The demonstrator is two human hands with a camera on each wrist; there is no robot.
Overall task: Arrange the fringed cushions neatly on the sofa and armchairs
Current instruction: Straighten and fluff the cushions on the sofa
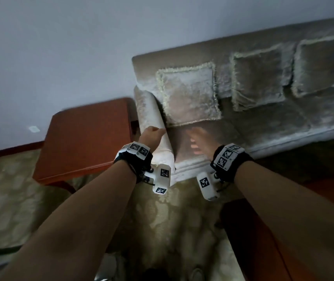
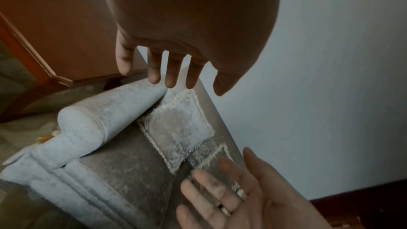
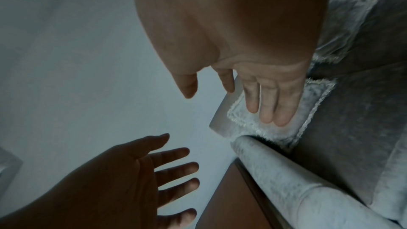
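Three pale fringed cushions lean upright against the backrest of the beige sofa (image 1: 283, 122): the left cushion (image 1: 188, 94), the middle cushion (image 1: 257, 76) and the right cushion (image 1: 320, 63). My left hand (image 1: 152, 133) is over the rolled armrest (image 1: 156, 118), with its fingers (image 2: 170, 76) straight and holding nothing. My right hand (image 1: 195, 142) is over the seat just in front of the left cushion (image 3: 312, 100), palm open and empty, with its fingers (image 3: 267, 107) straight. Each wrist view shows the other hand open: the right hand (image 2: 231, 198) and the left hand (image 3: 154, 171).
A reddish wooden side table (image 1: 87, 136) stands against the sofa's left armrest. Dark wooden furniture (image 1: 259, 230) sits at lower right. A patterned carpet (image 1: 172, 220) covers the floor. A plain wall (image 1: 81, 47) runs behind the sofa.
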